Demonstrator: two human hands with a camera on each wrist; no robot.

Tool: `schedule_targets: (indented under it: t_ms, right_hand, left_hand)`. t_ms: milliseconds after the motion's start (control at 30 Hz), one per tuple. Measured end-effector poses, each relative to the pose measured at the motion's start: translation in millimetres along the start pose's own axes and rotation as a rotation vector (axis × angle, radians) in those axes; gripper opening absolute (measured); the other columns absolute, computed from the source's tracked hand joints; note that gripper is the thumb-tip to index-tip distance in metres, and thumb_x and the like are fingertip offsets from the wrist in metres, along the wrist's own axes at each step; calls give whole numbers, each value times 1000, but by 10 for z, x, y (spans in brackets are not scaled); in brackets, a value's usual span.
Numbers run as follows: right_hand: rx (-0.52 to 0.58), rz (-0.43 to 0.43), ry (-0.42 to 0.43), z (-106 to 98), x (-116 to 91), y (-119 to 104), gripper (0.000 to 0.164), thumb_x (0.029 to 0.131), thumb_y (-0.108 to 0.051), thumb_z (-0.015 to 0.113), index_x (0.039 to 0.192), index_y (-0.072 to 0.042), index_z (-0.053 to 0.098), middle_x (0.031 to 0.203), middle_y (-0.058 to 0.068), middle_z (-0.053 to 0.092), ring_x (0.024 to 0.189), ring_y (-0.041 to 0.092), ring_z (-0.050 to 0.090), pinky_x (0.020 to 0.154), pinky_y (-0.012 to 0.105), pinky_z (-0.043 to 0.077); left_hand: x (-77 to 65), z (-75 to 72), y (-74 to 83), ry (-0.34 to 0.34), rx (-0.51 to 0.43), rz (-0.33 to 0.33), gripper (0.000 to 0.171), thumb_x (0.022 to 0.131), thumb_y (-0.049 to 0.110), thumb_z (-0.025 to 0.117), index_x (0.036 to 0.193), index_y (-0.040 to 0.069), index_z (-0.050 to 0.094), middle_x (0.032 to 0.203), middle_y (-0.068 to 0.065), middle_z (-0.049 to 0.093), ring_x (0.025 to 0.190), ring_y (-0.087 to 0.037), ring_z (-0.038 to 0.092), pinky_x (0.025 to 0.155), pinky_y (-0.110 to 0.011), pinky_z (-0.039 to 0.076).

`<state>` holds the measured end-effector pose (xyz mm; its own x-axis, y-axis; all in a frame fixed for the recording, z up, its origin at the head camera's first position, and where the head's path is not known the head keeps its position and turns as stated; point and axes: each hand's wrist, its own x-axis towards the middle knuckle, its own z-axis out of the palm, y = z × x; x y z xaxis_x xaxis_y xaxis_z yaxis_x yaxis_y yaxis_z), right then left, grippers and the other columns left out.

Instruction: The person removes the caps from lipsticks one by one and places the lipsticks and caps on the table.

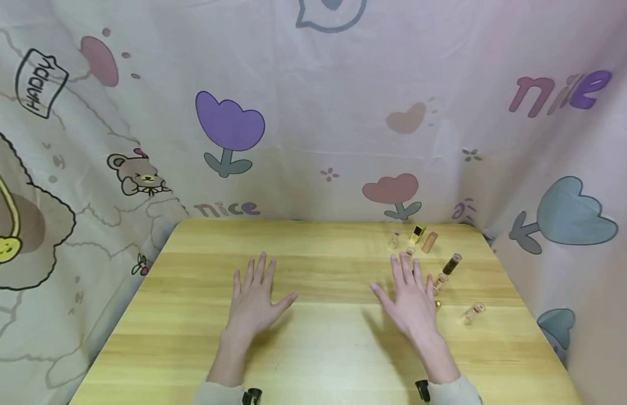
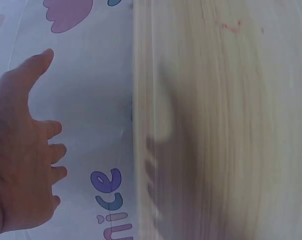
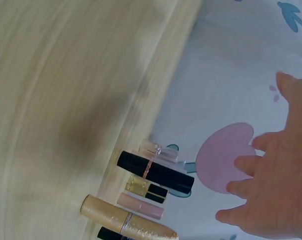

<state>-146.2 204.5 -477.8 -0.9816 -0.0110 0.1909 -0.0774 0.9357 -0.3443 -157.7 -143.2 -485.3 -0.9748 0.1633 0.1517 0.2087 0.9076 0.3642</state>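
Observation:
In the head view my left hand is held over the left half of the wooden table, fingers spread, holding nothing. My right hand is spread out likewise on the right, beside several lipstick-like tubes and partly covering some. Around it are a dark tube, a pinkish-brown tube, a gold-and-black tube and a clear tube. The right wrist view shows a black tube with a shiny band and a gold tube, both apart from the fingers.
Behind the table hangs a printed cloth with flowers and lettering, which also covers both sides. Another clear tube stands near the table's back edge. A clear, pink-tinted tube is close to the right hand's fingertips.

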Motion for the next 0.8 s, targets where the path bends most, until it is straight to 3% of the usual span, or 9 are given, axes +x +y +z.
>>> schedule_targets:
  t_ms: [167,400,567,800]
  right_hand:
    - [82,22,52,-30,-66,22,89,104,-65,43,167,-11,10,174,9,5,158,43,5,125,68,-1]
    - [247,44,188,-104,-204,104,86,106,-49,53,167,-9,8,172,14,12,157,45,10,129,53,-4]
    - [350,115,265,-161,-295,218,83,103,-37,65,164,-4,20,168,25,23,153,48,21,127,64,13]
    - [453,250,231,-184,-392,364,78,100,-21,69,163,-4,25,166,25,28,150,50,26,121,71,23]
  left_hand:
    - [-14,31,33,12,-36,24,102,94,69,60,165,7,22,173,-12,5,159,-38,2,126,-66,-3]
    - [3,62,75,22,-131,83,104,94,70,59,166,9,15,174,-10,6,160,-34,6,127,-64,-3]
    - [30,92,120,38,-256,152,99,97,63,61,167,9,15,174,-7,11,159,-31,12,127,-63,2]
    - [81,218,179,9,-398,195,93,99,53,65,167,14,15,173,1,14,156,-33,25,126,-59,20]
